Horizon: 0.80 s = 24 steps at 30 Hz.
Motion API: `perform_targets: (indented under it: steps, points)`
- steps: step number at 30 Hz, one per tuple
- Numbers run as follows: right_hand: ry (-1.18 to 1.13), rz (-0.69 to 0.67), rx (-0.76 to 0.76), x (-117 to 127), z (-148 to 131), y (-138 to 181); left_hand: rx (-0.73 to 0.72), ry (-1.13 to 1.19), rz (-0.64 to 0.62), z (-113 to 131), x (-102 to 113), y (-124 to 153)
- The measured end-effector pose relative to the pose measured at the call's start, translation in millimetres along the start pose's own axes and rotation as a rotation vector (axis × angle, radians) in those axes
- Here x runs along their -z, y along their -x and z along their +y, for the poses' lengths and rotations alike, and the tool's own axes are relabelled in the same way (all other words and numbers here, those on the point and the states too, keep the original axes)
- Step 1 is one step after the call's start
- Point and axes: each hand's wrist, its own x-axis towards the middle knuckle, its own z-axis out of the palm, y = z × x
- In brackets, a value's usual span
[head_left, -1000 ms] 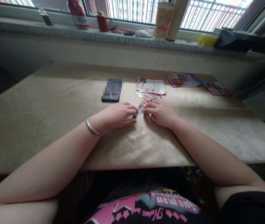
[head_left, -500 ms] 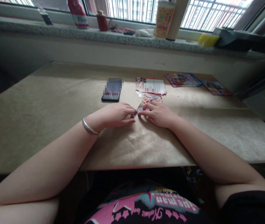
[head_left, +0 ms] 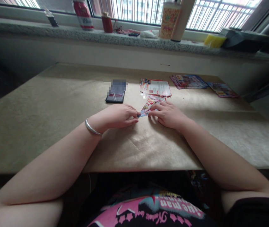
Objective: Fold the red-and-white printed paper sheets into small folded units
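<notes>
A colourful printed sheet of paper (head_left: 146, 108), folded to a pointed tip, lies on the table between my hands. My left hand (head_left: 121, 116), with a silver bangle at its wrist, pinches the tip of the paper. My right hand (head_left: 168, 115) rests over the other side, fingers apart, its fingertips pressed on the lower folded edge. Part of the paper is hidden beneath the right hand. Just behind it sits a pile of printed sheets (head_left: 158, 87) with red borders.
Left of the sheets lies a black smartphone (head_left: 115, 94). Two more sets of colourful printed sheets, a stack (head_left: 190, 82) and a smaller one (head_left: 224, 90), lie at the back right. A can (head_left: 84, 15), a patterned cup (head_left: 168, 22) and a yellow object (head_left: 214, 41) stand on the windowsill (head_left: 125, 39).
My right hand has slid rightward along the paper's edge, away from the left hand, uncovering more of the paper. My left hand stays at the tip. The whole view has shifted slightly.
</notes>
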Motion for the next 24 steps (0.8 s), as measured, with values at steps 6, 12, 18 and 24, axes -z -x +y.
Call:
perform_targets:
  steps: [6,12,18,24]
  points:
    - [-0.045,0.036,-0.043,0,16,10,-0.021,-0.035,0.056,1,-2,0]
    - [-0.095,0.091,-0.106,0,30,16,-0.038,-0.051,0.064,0,-3,-1]
    - [-0.073,0.076,-0.180,3,41,25,-0.035,-0.067,0.056,-1,-3,0]
    - [-0.079,0.086,-0.215,0,57,35,-0.024,-0.025,0.072,-1,-3,0]
